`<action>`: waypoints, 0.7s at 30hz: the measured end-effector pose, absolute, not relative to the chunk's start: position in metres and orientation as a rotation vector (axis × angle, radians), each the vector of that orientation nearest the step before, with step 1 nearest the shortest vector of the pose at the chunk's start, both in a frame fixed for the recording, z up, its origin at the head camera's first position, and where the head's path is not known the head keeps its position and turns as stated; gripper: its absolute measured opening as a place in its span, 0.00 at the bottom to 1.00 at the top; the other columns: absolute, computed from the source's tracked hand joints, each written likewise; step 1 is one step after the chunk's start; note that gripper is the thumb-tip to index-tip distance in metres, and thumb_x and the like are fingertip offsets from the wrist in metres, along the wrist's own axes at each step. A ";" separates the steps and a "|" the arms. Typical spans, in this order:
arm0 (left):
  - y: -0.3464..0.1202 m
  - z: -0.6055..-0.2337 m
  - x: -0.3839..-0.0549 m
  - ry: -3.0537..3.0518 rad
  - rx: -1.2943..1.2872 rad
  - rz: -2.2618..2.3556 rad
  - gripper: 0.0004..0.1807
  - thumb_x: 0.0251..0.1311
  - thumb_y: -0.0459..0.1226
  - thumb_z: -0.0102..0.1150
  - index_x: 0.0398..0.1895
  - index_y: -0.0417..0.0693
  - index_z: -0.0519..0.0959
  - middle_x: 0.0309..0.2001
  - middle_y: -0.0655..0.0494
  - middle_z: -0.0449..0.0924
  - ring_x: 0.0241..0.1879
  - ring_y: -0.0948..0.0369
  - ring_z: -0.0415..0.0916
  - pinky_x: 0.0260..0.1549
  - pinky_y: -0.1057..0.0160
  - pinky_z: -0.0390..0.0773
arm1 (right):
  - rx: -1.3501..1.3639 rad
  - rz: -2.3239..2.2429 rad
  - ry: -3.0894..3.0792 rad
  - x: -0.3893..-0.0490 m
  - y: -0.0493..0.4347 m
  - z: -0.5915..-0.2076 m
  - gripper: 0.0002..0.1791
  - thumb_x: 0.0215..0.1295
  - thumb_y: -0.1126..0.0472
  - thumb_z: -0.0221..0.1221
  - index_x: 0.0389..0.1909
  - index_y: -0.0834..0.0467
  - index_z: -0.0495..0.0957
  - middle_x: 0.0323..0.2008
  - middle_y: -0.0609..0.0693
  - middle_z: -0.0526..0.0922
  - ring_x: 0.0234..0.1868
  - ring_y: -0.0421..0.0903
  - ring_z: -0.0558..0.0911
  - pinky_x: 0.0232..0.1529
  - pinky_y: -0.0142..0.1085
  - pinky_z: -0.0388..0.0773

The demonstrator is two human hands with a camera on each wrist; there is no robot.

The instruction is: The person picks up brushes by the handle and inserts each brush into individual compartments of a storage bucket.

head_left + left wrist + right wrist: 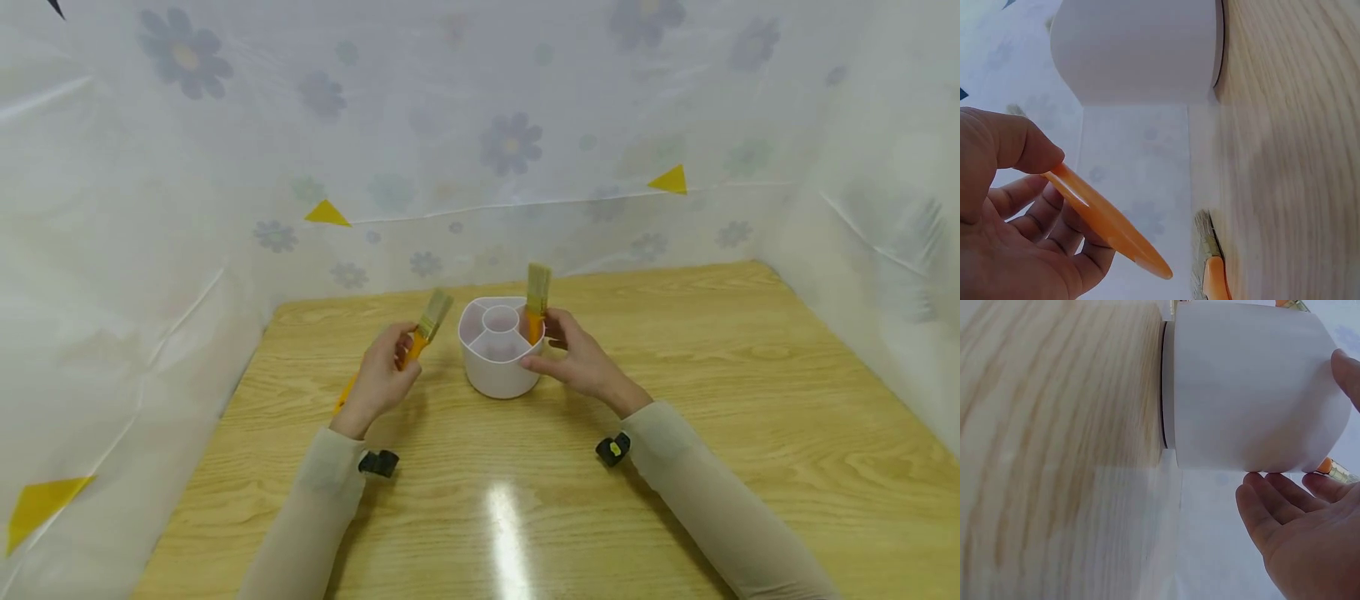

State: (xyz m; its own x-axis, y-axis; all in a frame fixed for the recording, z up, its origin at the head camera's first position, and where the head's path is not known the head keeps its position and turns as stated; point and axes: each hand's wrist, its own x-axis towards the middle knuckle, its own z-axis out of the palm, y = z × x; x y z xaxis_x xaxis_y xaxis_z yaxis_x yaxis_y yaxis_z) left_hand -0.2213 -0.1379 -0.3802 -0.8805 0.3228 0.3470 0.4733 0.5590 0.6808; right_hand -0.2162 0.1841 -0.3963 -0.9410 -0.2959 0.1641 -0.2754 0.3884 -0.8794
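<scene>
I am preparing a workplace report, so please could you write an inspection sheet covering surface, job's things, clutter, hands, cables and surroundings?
Surface: wood-grain table, bright reflection near the front.
Job's things: white cup with compartments, upright; first brush stands in its right compartment, bristles up; second brush lies on the table.
Clutter: nothing seen.
Hands: left hand holds a third brush; right hand holds the cup's side.
Cables: nothing seen.
Surroundings: flower-patterned sheeting, yellow patches.
</scene>
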 end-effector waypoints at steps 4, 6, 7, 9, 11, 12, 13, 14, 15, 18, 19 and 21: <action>-0.136 -0.378 -0.220 -2.582 -0.682 -1.250 0.27 0.55 0.25 0.51 0.62 0.37 0.67 0.41 0.46 0.72 0.32 0.55 0.67 0.31 0.57 0.71 | -0.556 -1.652 2.594 -0.214 0.182 -0.392 0.46 0.55 0.45 0.67 0.70 0.53 0.55 0.65 0.51 0.65 0.65 0.51 0.66 0.65 0.51 0.61; -0.134 -0.376 -0.219 -2.571 -0.684 -1.264 0.28 0.54 0.24 0.51 0.62 0.36 0.68 0.41 0.46 0.72 0.32 0.55 0.67 0.32 0.57 0.71 | -0.554 -1.649 2.599 -0.214 0.182 -0.392 0.46 0.55 0.45 0.67 0.70 0.53 0.55 0.65 0.51 0.65 0.65 0.51 0.66 0.64 0.51 0.61; -0.133 -0.376 -0.218 -2.565 -0.684 -1.274 0.28 0.54 0.24 0.51 0.62 0.36 0.68 0.41 0.46 0.72 0.33 0.55 0.67 0.32 0.57 0.72 | -0.552 -1.646 2.599 -0.214 0.183 -0.392 0.46 0.55 0.45 0.67 0.70 0.53 0.54 0.65 0.51 0.65 0.65 0.51 0.66 0.64 0.51 0.61; -0.131 -0.375 -0.218 -2.554 -0.680 -1.290 0.28 0.54 0.24 0.51 0.62 0.36 0.68 0.41 0.46 0.72 0.34 0.55 0.68 0.32 0.57 0.72 | -0.536 -1.642 2.603 -0.214 0.184 -0.393 0.47 0.54 0.44 0.67 0.70 0.52 0.55 0.65 0.51 0.65 0.65 0.51 0.66 0.64 0.51 0.61; -0.130 -0.374 -0.217 -2.540 -0.682 -1.301 0.28 0.54 0.24 0.52 0.62 0.36 0.68 0.42 0.45 0.72 0.34 0.55 0.68 0.33 0.57 0.73 | -0.541 -1.639 2.607 -0.217 0.185 -0.398 0.47 0.54 0.43 0.67 0.70 0.52 0.54 0.65 0.50 0.65 0.65 0.51 0.66 0.64 0.51 0.61; -0.130 -0.375 -0.217 -2.534 -0.679 -1.307 0.28 0.55 0.24 0.52 0.62 0.36 0.68 0.42 0.46 0.72 0.35 0.55 0.69 0.33 0.57 0.73 | -0.539 -1.638 2.602 -0.217 0.184 -0.398 0.48 0.54 0.43 0.67 0.71 0.52 0.54 0.65 0.51 0.65 0.65 0.51 0.66 0.64 0.51 0.61; -0.131 -0.375 -0.217 -2.528 -0.677 -1.308 0.27 0.55 0.24 0.52 0.62 0.36 0.68 0.42 0.46 0.72 0.35 0.55 0.69 0.32 0.57 0.73 | -0.538 -1.637 2.598 -0.217 0.184 -0.398 0.48 0.53 0.43 0.68 0.71 0.52 0.54 0.66 0.51 0.64 0.65 0.52 0.65 0.64 0.51 0.61; -0.131 -0.374 -0.217 -2.524 -0.673 -1.308 0.27 0.55 0.24 0.52 0.62 0.37 0.68 0.41 0.46 0.72 0.36 0.55 0.69 0.32 0.57 0.73 | -0.536 -1.633 2.593 -0.217 0.183 -0.398 0.49 0.53 0.43 0.68 0.71 0.52 0.54 0.66 0.51 0.64 0.65 0.52 0.65 0.64 0.52 0.61; -0.131 -0.374 -0.217 -2.517 -0.673 -1.306 0.27 0.55 0.24 0.52 0.62 0.37 0.68 0.41 0.46 0.72 0.36 0.55 0.69 0.32 0.57 0.73 | -0.535 -1.626 2.590 -0.218 0.183 -0.398 0.50 0.52 0.43 0.68 0.72 0.52 0.53 0.66 0.51 0.63 0.65 0.53 0.65 0.64 0.52 0.61; -0.131 -0.374 -0.217 -2.492 -0.680 -1.308 0.27 0.54 0.23 0.53 0.61 0.37 0.69 0.41 0.46 0.73 0.36 0.55 0.69 0.31 0.58 0.73 | -0.518 -1.609 2.596 -0.218 0.181 -0.397 0.52 0.51 0.41 0.69 0.72 0.52 0.52 0.67 0.51 0.62 0.65 0.54 0.65 0.64 0.51 0.62; -0.131 -0.373 -0.218 -2.484 -0.685 -1.310 0.27 0.54 0.23 0.52 0.61 0.37 0.69 0.41 0.47 0.73 0.36 0.55 0.70 0.31 0.58 0.73 | -0.518 -1.603 2.600 -0.219 0.181 -0.398 0.53 0.51 0.41 0.68 0.73 0.53 0.51 0.67 0.52 0.62 0.65 0.55 0.65 0.64 0.52 0.62; -0.130 -0.373 -0.219 -2.472 -0.695 -1.322 0.27 0.54 0.23 0.52 0.61 0.37 0.69 0.41 0.47 0.72 0.36 0.55 0.69 0.31 0.57 0.73 | -0.500 -1.593 2.613 -0.220 0.182 -0.398 0.54 0.50 0.40 0.68 0.73 0.53 0.51 0.67 0.52 0.62 0.65 0.55 0.66 0.63 0.52 0.63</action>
